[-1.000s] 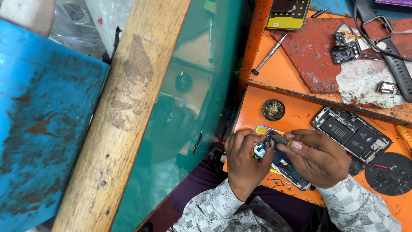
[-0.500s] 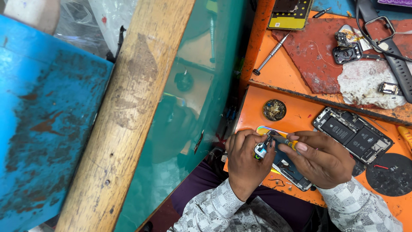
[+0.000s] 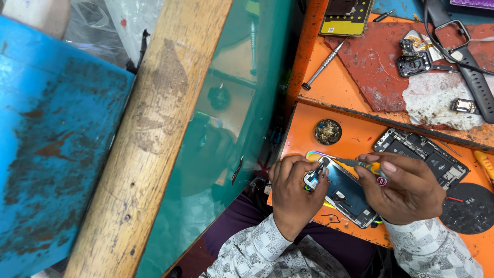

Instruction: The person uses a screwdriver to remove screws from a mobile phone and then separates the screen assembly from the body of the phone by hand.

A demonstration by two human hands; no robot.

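My left hand point(image 3: 291, 191) pinches the upper corner of a phone back shell point(image 3: 343, 193) lying on the orange bench point(image 3: 355, 136), by its camera block. My right hand point(image 3: 406, 186) grips a small screwdriver point(image 3: 363, 164) with a yellow-green handle. Its tip points left at that same corner. The shell's inner side faces up, dark with small parts. My fingers hide the tip's exact contact.
An opened phone body point(image 3: 423, 153) lies just right. A small round dish point(image 3: 328, 131) sits above my hands. A second screwdriver point(image 3: 323, 64), a camera module point(image 3: 412, 61), a watch strap point(image 3: 471, 69) and a black disc point(image 3: 468, 207) are around. A glass panel point(image 3: 221, 103) stands left.
The view has shifted slightly, and my right hand has slid a little right along the shell. Both hands keep their grips on the shell and the screwdriver.
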